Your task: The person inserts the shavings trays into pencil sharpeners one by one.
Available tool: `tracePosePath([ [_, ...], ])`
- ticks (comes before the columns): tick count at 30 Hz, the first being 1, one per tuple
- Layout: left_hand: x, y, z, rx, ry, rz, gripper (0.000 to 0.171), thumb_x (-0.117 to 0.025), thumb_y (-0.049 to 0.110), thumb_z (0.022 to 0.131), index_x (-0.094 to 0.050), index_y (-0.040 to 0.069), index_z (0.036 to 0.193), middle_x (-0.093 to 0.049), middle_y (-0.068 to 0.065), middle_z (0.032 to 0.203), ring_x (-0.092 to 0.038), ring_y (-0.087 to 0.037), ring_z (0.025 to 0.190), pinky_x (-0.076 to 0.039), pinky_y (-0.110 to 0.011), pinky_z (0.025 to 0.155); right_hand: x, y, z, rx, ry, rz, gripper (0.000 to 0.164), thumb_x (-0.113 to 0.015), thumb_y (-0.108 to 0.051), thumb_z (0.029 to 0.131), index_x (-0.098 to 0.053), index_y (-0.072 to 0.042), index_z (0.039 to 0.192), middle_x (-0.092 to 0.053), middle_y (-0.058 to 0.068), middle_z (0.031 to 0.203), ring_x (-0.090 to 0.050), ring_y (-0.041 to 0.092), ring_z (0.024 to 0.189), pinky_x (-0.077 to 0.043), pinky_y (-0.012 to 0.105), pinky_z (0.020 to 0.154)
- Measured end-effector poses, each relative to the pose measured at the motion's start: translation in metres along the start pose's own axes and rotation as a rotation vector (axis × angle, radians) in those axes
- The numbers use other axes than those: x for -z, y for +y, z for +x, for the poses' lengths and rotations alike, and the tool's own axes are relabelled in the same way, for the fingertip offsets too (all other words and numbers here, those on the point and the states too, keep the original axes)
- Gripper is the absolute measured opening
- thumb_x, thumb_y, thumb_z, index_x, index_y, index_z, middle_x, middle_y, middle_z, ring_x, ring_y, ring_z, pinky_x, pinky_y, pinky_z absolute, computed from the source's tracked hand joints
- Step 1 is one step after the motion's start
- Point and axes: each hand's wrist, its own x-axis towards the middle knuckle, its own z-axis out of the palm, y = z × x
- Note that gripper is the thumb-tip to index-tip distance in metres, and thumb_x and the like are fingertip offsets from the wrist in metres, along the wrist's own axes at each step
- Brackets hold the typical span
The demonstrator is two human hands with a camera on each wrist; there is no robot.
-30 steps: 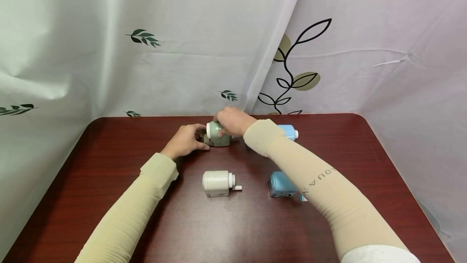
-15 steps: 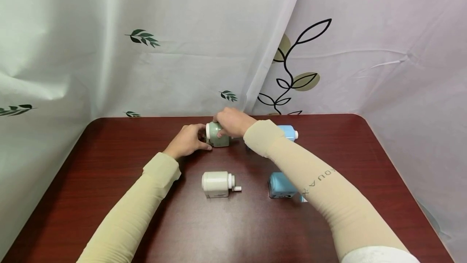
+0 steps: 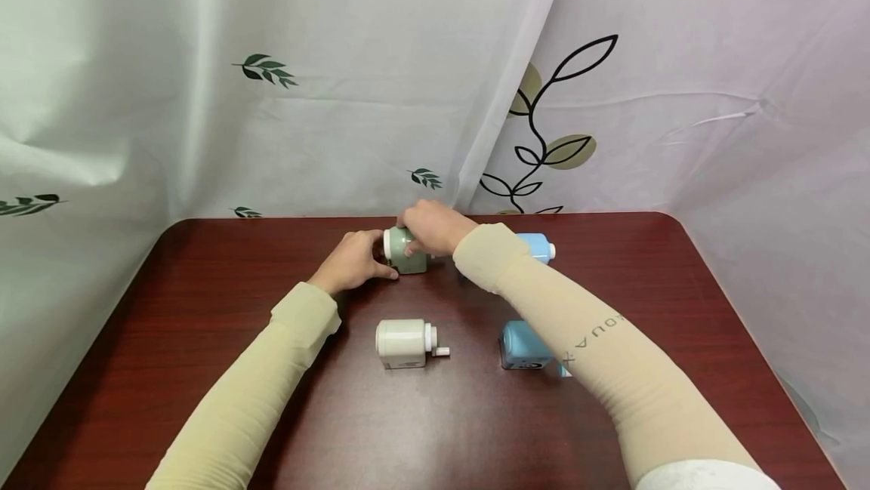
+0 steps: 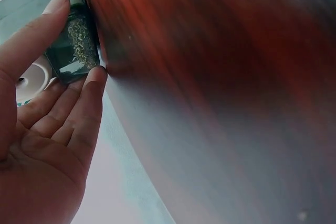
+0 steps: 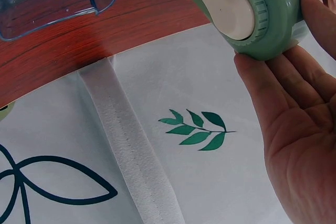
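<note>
A green crank pencil sharpener (image 3: 413, 262) stands near the back of the table, its pale crank handle (image 5: 223, 6) facing right. My right hand (image 3: 435, 226) grips its body from above, thumb on the near side. At its left end my left hand (image 3: 350, 260) holds the see-through shavings drawer (image 4: 79, 43) between thumb and fingers. Curly pencil shavings (image 4: 80, 38) lie inside that drawer, which sits against the sharpener body. Most of the drawer is hidden by the left hand in the head view.
A cream sharpener (image 3: 401, 345) and a blue sharpener (image 3: 523, 346) stand nearer the front. The light blue sharpener (image 3: 538, 248) is partly behind the right sleeve. A clear blue drawer (image 5: 52, 1) shows beside the green one. White curtain (image 3: 340, 135) hangs behind the table.
My left hand has moved slightly right, pushing the shavings drawer into the green sharpener, so less of it shows. The right hand stays in place on the sharpener.
</note>
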Motion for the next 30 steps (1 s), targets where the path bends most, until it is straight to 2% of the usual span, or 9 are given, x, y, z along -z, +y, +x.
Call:
tracePosePath([
  [7, -0.0004, -0.0003, 0.0019, 0.012, -0.006, 0.015, 0.055, -0.084, 0.031, 0.067, -0.06, 0.007, 0.11, -0.064, -0.002, 0.094, -0.059, -0.017, 0.082, -0.049, -0.032, 0.073, 0.0006, -0.0001, -0.0001, 0.0, 0.0, -0.001, 0.048, -0.07, -0.034, 0.083, -0.061, -0.007, 0.122, -0.065, 0.004, 0.112, -0.061, 0.013, 0.09, -0.049, 0.023, 0.076],
  [15, -0.0017, -0.0018, 0.0021, 0.013, 0.003, -0.001, 0.055, -0.085, 0.03, 0.066, -0.06, 0.007, 0.109, -0.065, -0.002, 0.092, -0.06, -0.016, 0.08, -0.05, -0.031, 0.07, -0.001, 0.0001, 0.0014, 0.008, 0.013, 0.009, 0.048, -0.071, -0.033, 0.082, -0.062, -0.007, 0.121, -0.066, 0.004, 0.11, -0.061, 0.011, 0.088, -0.049, 0.021, 0.074],
  [30, -0.0009, 0.0037, 0.0029, 0.032, 0.007, 0.015, 0.06, -0.085, 0.03, 0.064, -0.058, 0.005, 0.112, -0.063, -0.003, 0.097, -0.059, -0.018, 0.084, -0.049, -0.033, 0.074, -0.0018, 0.002, 0.0009, 0.011, 0.024, 0.023, 0.046, -0.071, -0.033, 0.082, -0.063, -0.008, 0.12, -0.066, 0.003, 0.109, -0.06, 0.01, 0.086, -0.049, 0.02, 0.073],
])
